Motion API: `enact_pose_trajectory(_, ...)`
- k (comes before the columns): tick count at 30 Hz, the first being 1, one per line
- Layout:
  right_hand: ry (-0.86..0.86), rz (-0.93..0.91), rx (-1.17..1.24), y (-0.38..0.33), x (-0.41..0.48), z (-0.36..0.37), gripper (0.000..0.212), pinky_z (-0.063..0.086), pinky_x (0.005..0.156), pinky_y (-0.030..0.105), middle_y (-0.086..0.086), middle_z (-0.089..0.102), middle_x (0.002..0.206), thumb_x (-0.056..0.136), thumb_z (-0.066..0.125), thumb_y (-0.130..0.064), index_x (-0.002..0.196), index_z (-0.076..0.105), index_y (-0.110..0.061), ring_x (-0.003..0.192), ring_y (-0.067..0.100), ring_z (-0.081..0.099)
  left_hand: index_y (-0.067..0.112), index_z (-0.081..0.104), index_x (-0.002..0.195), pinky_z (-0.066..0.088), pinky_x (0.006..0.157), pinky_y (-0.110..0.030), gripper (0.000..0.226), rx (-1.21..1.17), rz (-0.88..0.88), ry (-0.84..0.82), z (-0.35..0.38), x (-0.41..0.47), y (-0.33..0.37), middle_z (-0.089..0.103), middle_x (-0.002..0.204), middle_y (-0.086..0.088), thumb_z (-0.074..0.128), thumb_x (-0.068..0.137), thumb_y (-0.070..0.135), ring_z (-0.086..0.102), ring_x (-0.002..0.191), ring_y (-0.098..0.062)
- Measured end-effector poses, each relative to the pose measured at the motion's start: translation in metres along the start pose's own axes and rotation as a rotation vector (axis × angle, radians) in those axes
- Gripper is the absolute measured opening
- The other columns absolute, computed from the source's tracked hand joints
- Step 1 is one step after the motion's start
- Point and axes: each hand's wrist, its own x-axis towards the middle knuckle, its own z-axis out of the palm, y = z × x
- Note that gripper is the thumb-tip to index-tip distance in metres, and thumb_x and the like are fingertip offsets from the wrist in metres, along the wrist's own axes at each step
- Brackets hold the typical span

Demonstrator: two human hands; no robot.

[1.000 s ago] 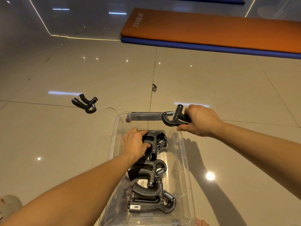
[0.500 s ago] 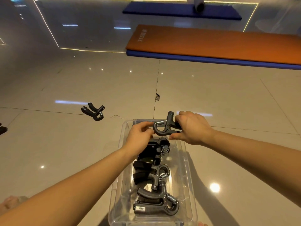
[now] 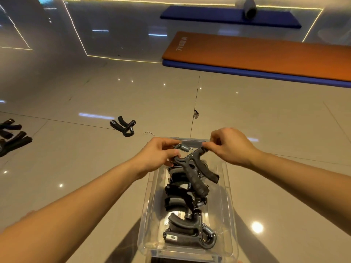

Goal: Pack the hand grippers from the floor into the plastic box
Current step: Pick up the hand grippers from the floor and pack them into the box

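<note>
Your left hand (image 3: 159, 154) pinches the held gripper (image 3: 191, 168) at its curved frame beside the coil spring, with fingers and thumb curled round the metal. Your right hand (image 3: 231, 147) pinches the top end of the same gripper's other arm, fingertips bunched tight. Both forearms reach in from the lower corners and meet at mid-frame, over the far end of the box (image 3: 228, 196). The gripper's two ridged black handles hang down toward you over the box's inside. Whether they touch anything below, the view does not show. The box is clear plastic, long and narrow, and sits in the lower centre on the glossy tiled floor (image 3: 266, 120). Packed grippers (image 3: 188, 232), dark with steel springs, lie in it in a row. One loose gripper (image 3: 124, 126) lies on the tiles at centre left, and a pile (image 3: 13, 139) of more sits at the left edge.
</note>
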Motion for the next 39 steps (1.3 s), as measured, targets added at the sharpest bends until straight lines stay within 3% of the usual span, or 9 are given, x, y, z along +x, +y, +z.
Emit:
enact_pose_trajectory(4, -0.097, -0.006, 0.288, -0.01, 0.007, -0.004, 0.03, 0.056, 0.07, 0.033, -0.004, 0.07, 0.085, 0.087, 0.071, -0.048, 0.099, 0.071, -0.02, 0.079, 0.012, 0.065, 0.019, 0.061, 0.135, 0.054, 0.068, -0.019, 0.039, 0.203, 0.067, -0.068, -0.011, 0.0, 0.011, 0.074, 0.1, -0.008, 0.061, 0.099, 0.006, 0.071, 0.09, -0.018)
enact_pose_trajectory(7, -0.233, 0.026, 0.489, -0.023, 0.003, 0.006, 0.036, 0.055, 0.072, 0.027, -0.001, 0.072, 0.093, 0.087, 0.076, -0.037, 0.114, 0.07, -0.015, 0.084, 0.012, 0.069, 0.024, 0.056, 0.127, 0.055, 0.071, -0.022, 0.034, 0.258, 0.116, -0.12, -0.014, 0.001, 0.018, 0.074, 0.099, -0.012, 0.061, 0.099, 0.006, 0.07, 0.09, -0.019)
enact_pose_trajectory(13, -0.261, 0.095, 0.572, -0.035, 0.002, 0.015, 0.014, 0.05, 0.07, 0.034, -0.002, 0.064, 0.079, 0.088, 0.076, -0.033, 0.098, 0.071, -0.024, 0.073, 0.014, 0.06, 0.029, 0.051, 0.134, 0.052, 0.082, -0.022, 0.043, 0.273, 0.17, -0.091, -0.015, 0.002, 0.021, 0.076, 0.094, -0.001, 0.064, 0.098, 0.01, 0.07, 0.094, -0.016)
enact_pose_trajectory(18, -0.205, 0.255, 0.685, -0.034, 0.002, 0.02, 0.011, 0.047, 0.065, 0.037, 0.004, 0.061, 0.075, 0.092, 0.072, -0.022, 0.093, 0.068, -0.012, 0.069, 0.018, 0.055, 0.028, 0.061, 0.127, 0.056, 0.088, -0.036, 0.043, 0.127, 0.173, 0.235, 0.001, 0.0, -0.004, 0.075, 0.093, 0.002, 0.077, 0.087, 0.036, 0.071, 0.091, -0.012)
enact_pose_trajectory(22, -0.128, 0.443, 0.889, -0.029, 0.0, 0.016, 0.019, 0.056, 0.06, 0.035, 0.013, 0.069, 0.083, 0.095, 0.067, -0.013, 0.105, 0.06, 0.002, 0.069, 0.023, 0.069, 0.029, 0.063, 0.132, 0.057, 0.088, -0.034, 0.077, 0.328, 0.138, 0.269, 0.018, -0.014, -0.021, 0.07, 0.109, 0.015, 0.079, 0.067, 0.067, 0.066, 0.099, -0.003)
enact_pose_trajectory(29, -0.168, 0.507, 1.078, -0.029, -0.008, 0.024, 0.018, 0.059, 0.071, 0.044, 0.02, 0.072, 0.084, 0.094, 0.069, -0.011, 0.104, 0.057, -0.002, 0.07, 0.031, 0.07, 0.029, 0.054, 0.141, 0.049, 0.095, -0.032, 0.082, 0.613, 0.262, 0.339, 0.026, -0.013, -0.031, 0.057, 0.119, 0.013, 0.08, 0.071, 0.064, 0.053, 0.112, -0.009)
enact_pose_trajectory(33, -0.23, 0.388, 0.893, -0.013, -0.009, 0.023, 0.023, 0.06, 0.074, 0.045, 0.023, 0.074, 0.094, 0.094, 0.07, -0.018, 0.105, 0.059, -0.001, 0.079, 0.036, 0.073, 0.028, 0.058, 0.139, 0.048, 0.091, -0.029, 0.073, 0.632, 0.283, 0.29, 0.022, -0.01, -0.036, 0.053, 0.108, 0.013, 0.081, 0.075, 0.055, 0.051, 0.106, -0.008)
enact_pose_trajectory(36, -0.119, 0.109, 0.29, 0.01, -0.009, 0.025, 0.033, 0.058, 0.083, 0.043, 0.002, 0.068, 0.103, 0.092, 0.069, -0.04, 0.114, 0.061, -0.017, 0.091, 0.02, 0.066, 0.029, 0.06, 0.136, 0.042, 0.09, -0.026, 0.067, 0.676, 0.283, 0.246, 0.016, -0.01, -0.042, 0.054, 0.11, 0.013, 0.083, 0.076, 0.047, 0.048, 0.108, -0.009)
enact_pose_trajectory(39, -0.09, -0.006, -0.052, 0.03, -0.01, 0.022, 0.065, 0.051, 0.097, 0.039, -0.002, 0.055, 0.131, 0.088, 0.067, -0.053, 0.142, 0.046, -0.024, 0.115, 0.018, 0.056, 0.029, 0.06, 0.137, 0.042, 0.093, -0.03, 0.065, 0.761, 0.296, 0.186, 0.015, -0.01, -0.046, 0.053, 0.111, 0.014, 0.081, 0.078, 0.047, 0.045, 0.109, -0.009)
